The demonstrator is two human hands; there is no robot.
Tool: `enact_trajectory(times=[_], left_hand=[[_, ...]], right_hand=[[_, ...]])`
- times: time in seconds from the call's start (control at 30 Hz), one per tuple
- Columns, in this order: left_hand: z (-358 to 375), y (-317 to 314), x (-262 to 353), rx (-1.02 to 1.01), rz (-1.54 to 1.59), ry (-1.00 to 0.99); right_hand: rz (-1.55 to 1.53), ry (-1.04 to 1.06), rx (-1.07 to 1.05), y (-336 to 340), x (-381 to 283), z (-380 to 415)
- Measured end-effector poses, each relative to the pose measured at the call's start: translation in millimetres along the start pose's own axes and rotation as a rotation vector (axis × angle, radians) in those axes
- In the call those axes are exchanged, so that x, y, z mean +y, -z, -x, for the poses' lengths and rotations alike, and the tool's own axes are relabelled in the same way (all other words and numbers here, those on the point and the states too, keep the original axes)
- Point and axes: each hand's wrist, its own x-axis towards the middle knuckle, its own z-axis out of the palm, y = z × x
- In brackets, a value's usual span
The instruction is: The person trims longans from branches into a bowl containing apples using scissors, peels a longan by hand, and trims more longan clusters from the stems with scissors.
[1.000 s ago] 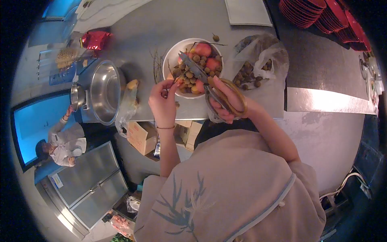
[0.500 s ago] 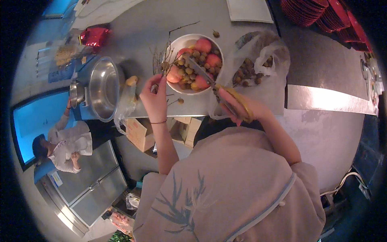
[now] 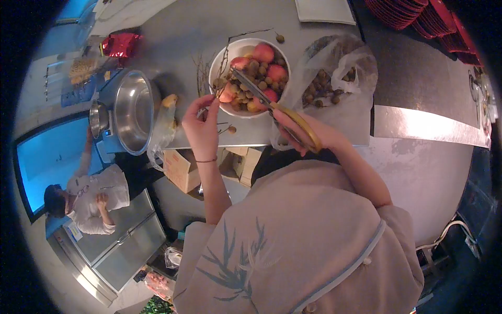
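My left hand [image 3: 201, 123] pinches a thin brown twig [image 3: 226, 55] that bears a few round brown fruits, probably longans, at the left rim of a white bowl [image 3: 211, 73]. Yellow-handled scissors [image 3: 298, 123] are gripped in my right hand [image 3: 308, 131]; their blades reach over the bowl, slightly apart. Inside lie red apples [image 3: 263, 53] and many loose brown longans [image 3: 243, 97]. To the right, a clear plastic bag [image 3: 361, 63] holds more longans on stems [image 3: 320, 86]. One longan [image 3: 280, 38] is at the twig's far end, beyond the bowl.
Bare twigs [image 3: 201, 76] lie left of the bowl. Farther left stand a large steel basin [image 3: 135, 112] and a yellowish fruit [image 3: 170, 100] beside a plastic bag. Cardboard boxes [image 3: 180, 170] sit below the table edge. Another person [image 3: 94, 196] stands at the left. Red baskets [image 3: 397, 13] are stacked top right.
The twig in my left hand has shifted, its tip now reaching farther right above the bowl. The scissors have moved slightly left and up. The other person has turned and bent an arm.
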Motion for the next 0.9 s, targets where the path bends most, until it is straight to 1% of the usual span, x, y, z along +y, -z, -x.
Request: enact_trajectory(times=[0.03, 0.13, 0.23, 0.33, 0.43, 0.53, 0.6, 0.67, 0.73, 0.83, 0.9], left_hand=[[1, -1, 0, -0.006, -0.003, -0.013], [2, -3, 6, -0.018, -0.067, -0.009], [-3, -3, -2, -0.052, -0.089, 0.045], [-10, -6, -21, -0.049, -0.056, 0.029], [-12, -13, -26, -0.049, -0.014, 0.054], [-13, -16, -24, -0.049, 0.047, 0.108], [-14, -15, -19, -0.047, 0.041, 0.099], [-14, -14, -19, -0.054, 0.052, 0.085], [-17, -12, -23, -0.075, 0.082, 0.059], [-15, -11, -16, -0.044, 0.127, 0.103], [-14, -12, -17, -0.024, 0.188, 0.091]], right_hand=[[-0.017, 0.023, 0.007, -1, -2, 0], [-0.001, -0.051, 0.04, 0, -5, -2], [-0.003, -0.014, 0.002, 5, -9, -2], [-0.05, -0.017, 0.011, 7, 6, -11], [-0.103, 0.033, 0.04, 5, 23, -21], [0.083, 0.12, 0.14, 7, 14, -19], [0.151, 0.185, 0.194, 8, 9, -14], [0.085, 0.134, 0.183, 9, 2, -7], [-0.087, -0.033, 0.121, 10, -5, 1], [-0.154, -0.045, 0.021, 13, 14, 1], [-0.184, -0.059, -0.026, 11, 20, 2]])
